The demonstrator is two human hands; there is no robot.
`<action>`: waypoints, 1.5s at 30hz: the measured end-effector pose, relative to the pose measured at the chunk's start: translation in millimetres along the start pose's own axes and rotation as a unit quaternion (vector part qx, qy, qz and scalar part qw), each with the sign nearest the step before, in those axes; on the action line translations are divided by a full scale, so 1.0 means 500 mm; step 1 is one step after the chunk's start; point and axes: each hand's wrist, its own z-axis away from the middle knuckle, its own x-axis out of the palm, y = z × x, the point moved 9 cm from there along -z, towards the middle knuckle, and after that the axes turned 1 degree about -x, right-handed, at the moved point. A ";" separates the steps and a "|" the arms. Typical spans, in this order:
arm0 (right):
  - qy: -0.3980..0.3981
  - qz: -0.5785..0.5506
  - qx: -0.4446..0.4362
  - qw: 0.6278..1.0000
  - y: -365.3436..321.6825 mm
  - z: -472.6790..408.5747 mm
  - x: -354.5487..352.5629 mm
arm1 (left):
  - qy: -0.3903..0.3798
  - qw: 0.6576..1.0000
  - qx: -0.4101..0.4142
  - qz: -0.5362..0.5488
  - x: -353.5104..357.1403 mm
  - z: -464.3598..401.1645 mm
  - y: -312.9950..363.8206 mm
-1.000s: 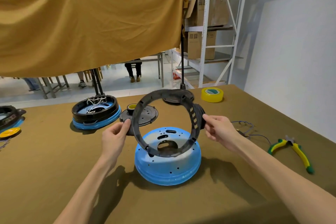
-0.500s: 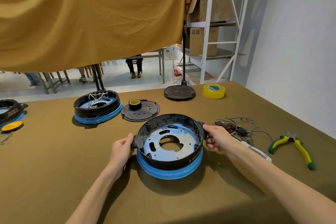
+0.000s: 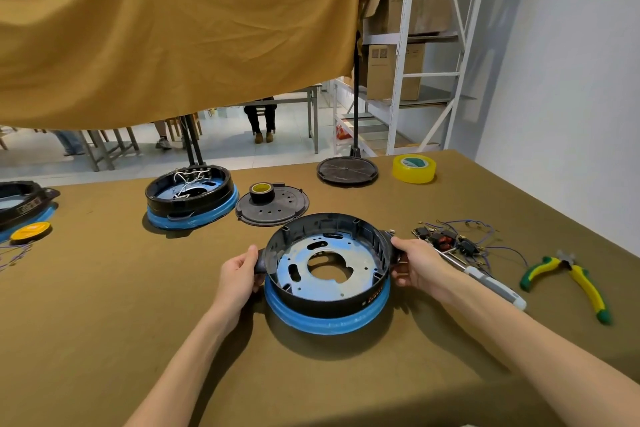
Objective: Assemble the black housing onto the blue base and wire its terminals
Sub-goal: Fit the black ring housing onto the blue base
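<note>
The black ring housing [image 3: 346, 298] sits level on the blue base [image 3: 329, 321] in the middle of the table, and the base's silvery plate shows through its open centre. My left hand [image 3: 239, 276] grips the housing's left handle tab. My right hand [image 3: 417, 265] holds its right handle tab. A bundle of terminals and blue wires [image 3: 453, 243] lies on the table just right of my right hand.
A screwdriver [image 3: 491, 282] lies by my right forearm, with yellow-green pliers [image 3: 581, 279] farther right. Behind are a black disc with a tape roll [image 3: 272, 206], a wired black-and-blue unit [image 3: 192, 199], a round black lid [image 3: 347, 170] and yellow tape [image 3: 414, 168].
The housing, held tilted above the base a second ago, has been lowered flat onto it. Both hands stay on its sides.
</note>
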 end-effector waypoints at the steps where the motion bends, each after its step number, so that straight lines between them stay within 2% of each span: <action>1: -0.001 -0.004 -0.001 1.000 -0.002 0.000 0.001 | 0.004 1.000 -0.001 -0.001 0.000 0.000 0.000; 5: -0.017 -0.025 -0.021 0.999 -0.018 -0.001 0.005 | 0.012 1.000 0.012 0.005 -0.003 -0.006 0.004; 12: -0.092 -0.037 -0.133 0.986 -0.099 0.020 0.012 | -0.054 0.992 0.103 0.051 -0.009 -0.013 0.082; 16: -0.066 0.024 -0.203 0.977 -0.122 0.027 0.002 | -0.024 0.981 0.195 0.004 -0.025 0.008 0.132; 20: -0.008 0.123 -0.261 0.957 -0.130 0.027 -0.015 | 0.025 0.973 0.227 -0.014 -0.032 0.021 0.144; 22: -0.016 0.144 -0.255 0.956 -0.124 0.024 -0.012 | 0.032 0.977 0.212 0.009 -0.036 0.017 0.134; 23: -0.024 0.118 -0.239 0.964 -0.117 0.018 -0.012 | 0.032 0.980 0.196 0.026 -0.038 0.013 0.125; 26: -0.034 -0.066 -0.137 0.988 -0.081 -0.004 -0.020 | 0.017 0.986 0.160 0.052 -0.038 0.004 0.094; 28: -0.019 -0.159 -0.084 0.983 -0.056 -0.016 -0.026 | 0.006 0.990 0.129 0.051 -0.036 -0.001 0.067; 30: 0.000 -0.106 -0.069 0.992 -0.036 -0.022 -0.027 | -0.003 0.994 0.095 0.045 -0.033 -0.005 0.038; 32: 0.022 0.052 -0.108 0.993 -0.030 -0.025 -0.027 | -0.003 0.996 0.074 0.051 -0.032 -0.010 0.014; 34: 0.040 0.143 -0.146 0.978 -0.035 -0.029 -0.024 | -0.006 0.996 0.057 0.072 -0.028 -0.012 -0.005; 37: 0.067 0.181 -0.175 0.965 -0.054 -0.031 -0.025 | -0.005 0.996 0.058 0.068 -0.024 -0.008 -0.014; 40: 0.080 0.203 -0.168 0.961 -0.049 -0.039 -0.023 | 0.017 0.996 0.078 0.039 -0.033 -0.009 -0.010; 45: 0.112 0.225 -0.136 0.958 -0.018 -0.050 -0.021 | 0.019 0.999 0.021 0.039 -0.028 -0.026 -0.030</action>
